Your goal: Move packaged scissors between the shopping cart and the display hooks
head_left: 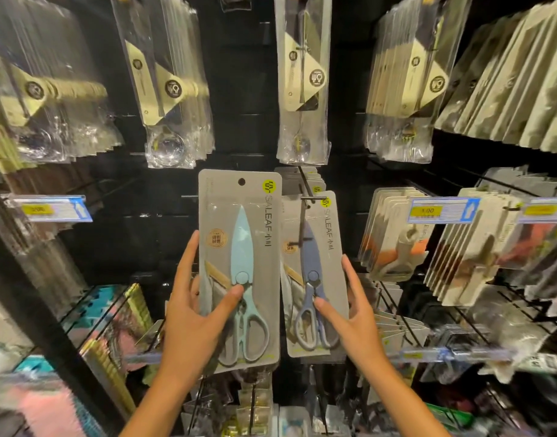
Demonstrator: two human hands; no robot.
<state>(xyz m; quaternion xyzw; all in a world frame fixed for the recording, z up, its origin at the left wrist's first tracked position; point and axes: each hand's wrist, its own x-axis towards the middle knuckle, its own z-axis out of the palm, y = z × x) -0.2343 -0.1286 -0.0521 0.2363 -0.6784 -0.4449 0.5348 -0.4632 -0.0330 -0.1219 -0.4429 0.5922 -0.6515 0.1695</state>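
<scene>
My left hand [189, 313] grips a grey card pack of light blue scissors [239, 266], thumb across its front, fingers behind, held upright in front of the dark display wall. Its hang hole is free of any hook. My right hand [349, 310] holds the lower part of a second pack with dark blue scissors [313, 272], thumb on the front. That pack hangs on a black display hook [308, 193], with more packs of the same kind stacked behind it. The shopping cart is out of view.
Rows of clear bagged utensils [173, 83] hang above. Other carded goods [394, 234] hang on hooks to the right, with blue price tags [441, 211] at the hook ends. Coloured goods fill shelves at lower left [107, 323].
</scene>
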